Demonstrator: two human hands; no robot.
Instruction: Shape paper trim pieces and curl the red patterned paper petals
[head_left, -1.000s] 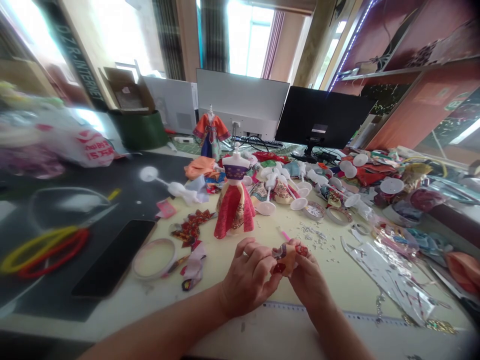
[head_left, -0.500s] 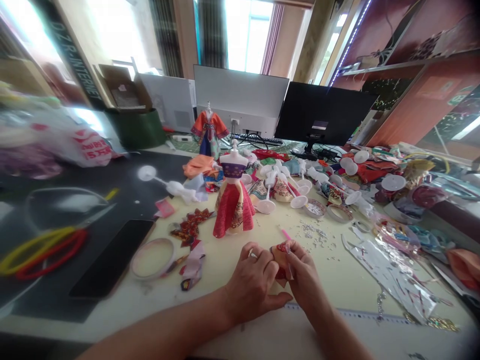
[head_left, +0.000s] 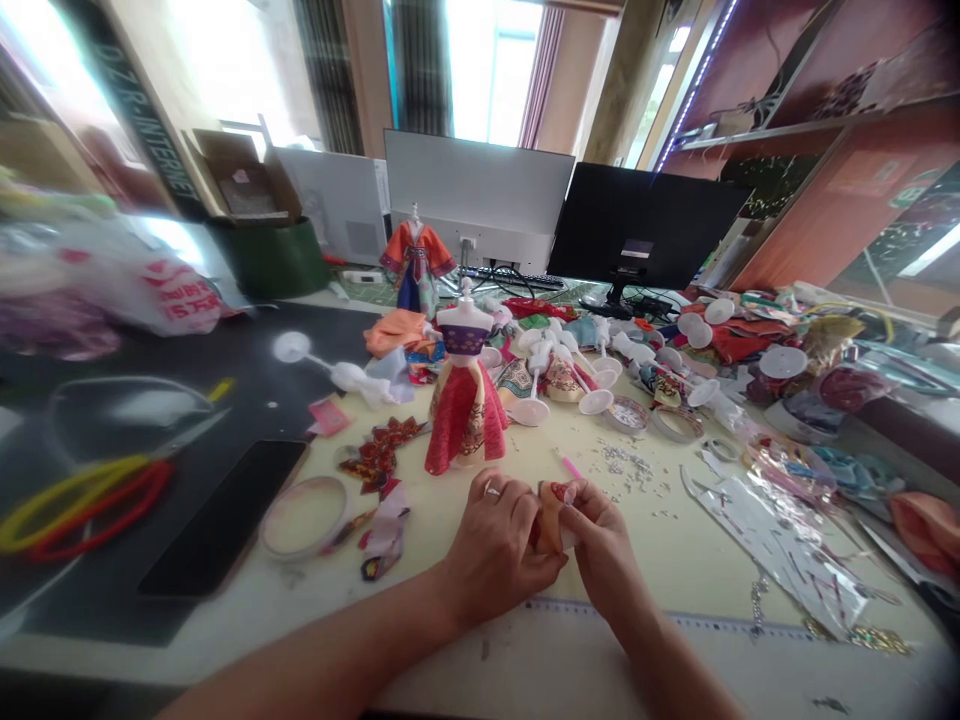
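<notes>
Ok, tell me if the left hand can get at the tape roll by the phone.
Probably yes: the tape roll lies flat left of the left hand, only low fabric scraps between, though that hand is pinching a fabric piece.

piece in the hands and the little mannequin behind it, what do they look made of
The small piece, pinched by the left hand and right hand, looks like soft printed fabric: it folds in the grip, matte, tan with red pattern. The mannequin bust looks like smooth white moulded plastic; its skirt seems red lace-like cloth, hanging in folds.
</notes>
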